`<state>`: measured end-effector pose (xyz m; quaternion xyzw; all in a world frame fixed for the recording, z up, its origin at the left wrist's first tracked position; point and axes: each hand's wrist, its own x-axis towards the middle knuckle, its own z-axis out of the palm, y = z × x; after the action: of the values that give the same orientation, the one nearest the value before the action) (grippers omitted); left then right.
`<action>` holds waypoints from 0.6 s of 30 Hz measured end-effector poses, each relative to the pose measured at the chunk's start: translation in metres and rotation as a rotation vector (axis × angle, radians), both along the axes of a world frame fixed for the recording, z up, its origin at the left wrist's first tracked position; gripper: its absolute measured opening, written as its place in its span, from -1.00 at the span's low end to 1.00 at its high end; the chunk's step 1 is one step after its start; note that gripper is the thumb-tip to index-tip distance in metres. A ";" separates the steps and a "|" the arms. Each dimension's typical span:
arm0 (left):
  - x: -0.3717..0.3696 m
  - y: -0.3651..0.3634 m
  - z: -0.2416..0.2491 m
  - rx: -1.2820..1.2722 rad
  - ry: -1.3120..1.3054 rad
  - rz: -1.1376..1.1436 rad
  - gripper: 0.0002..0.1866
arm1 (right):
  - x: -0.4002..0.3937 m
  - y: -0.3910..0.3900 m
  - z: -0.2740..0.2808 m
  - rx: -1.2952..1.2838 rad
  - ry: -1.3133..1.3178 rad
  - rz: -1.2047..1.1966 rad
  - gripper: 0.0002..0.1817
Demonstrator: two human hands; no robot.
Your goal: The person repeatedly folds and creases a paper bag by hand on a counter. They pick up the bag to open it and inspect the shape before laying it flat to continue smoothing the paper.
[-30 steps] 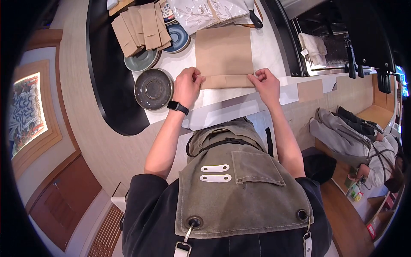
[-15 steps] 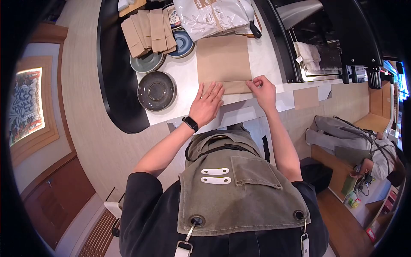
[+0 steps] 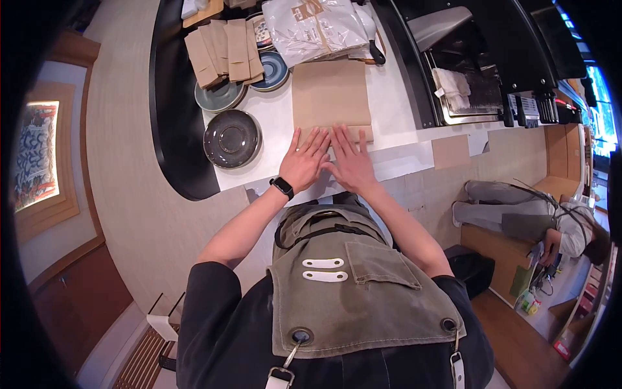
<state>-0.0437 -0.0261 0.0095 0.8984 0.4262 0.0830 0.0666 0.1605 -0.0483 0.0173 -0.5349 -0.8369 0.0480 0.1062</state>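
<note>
A brown paper sheet (image 3: 330, 94) lies on the white counter top (image 3: 398, 110), with a folded strip along its near edge. My left hand (image 3: 306, 161) rests flat on the left part of that fold, fingers spread. Beside it, my right hand (image 3: 352, 161) presses on the fold with its fingers apart, its thumb close to my left hand. Neither hand grips anything. Folded brown paper pieces (image 3: 223, 52) lie on plates to the left of the sheet.
A dark plate (image 3: 232, 138), a green-grey plate (image 3: 219, 97) and a blue plate (image 3: 275, 71) sit at the left. Behind the sheet is a clear plastic package (image 3: 314, 29). A cloth (image 3: 451, 87) lies in the metal unit at right. Another person (image 3: 518, 211) is at far right.
My right hand has let go of the fold's right end and moved left beside my left hand, its fingers now spread flat. The view has shifted slightly.
</note>
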 end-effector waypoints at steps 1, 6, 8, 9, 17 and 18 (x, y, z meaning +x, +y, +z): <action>0.000 0.001 -0.002 0.013 0.007 -0.004 -0.38 | -0.001 -0.001 -0.006 -0.059 0.003 -0.008 -0.02; -0.002 0.001 -0.006 0.012 -0.012 -0.025 -0.41 | 0.045 -0.003 0.003 -0.183 -0.127 -0.150 0.05; -0.002 0.000 -0.003 -0.009 -0.053 -0.016 -0.41 | 0.067 -0.010 0.000 -0.139 -0.152 -0.175 0.07; 0.000 0.000 -0.002 -0.015 -0.075 -0.012 -0.42 | 0.066 -0.009 0.003 -0.123 -0.170 -0.172 0.09; 0.003 0.001 -0.010 0.052 0.009 -0.005 -0.41 | 0.004 -0.013 0.000 -0.143 -0.171 -0.004 0.11; 0.002 -0.001 -0.010 0.055 0.019 -0.009 -0.40 | -0.001 -0.017 -0.002 -0.135 -0.122 -0.009 0.11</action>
<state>-0.0420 -0.0275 -0.0004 0.9026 0.4201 0.0859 0.0380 0.1590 -0.0650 0.0149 -0.5466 -0.8342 0.0712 0.0190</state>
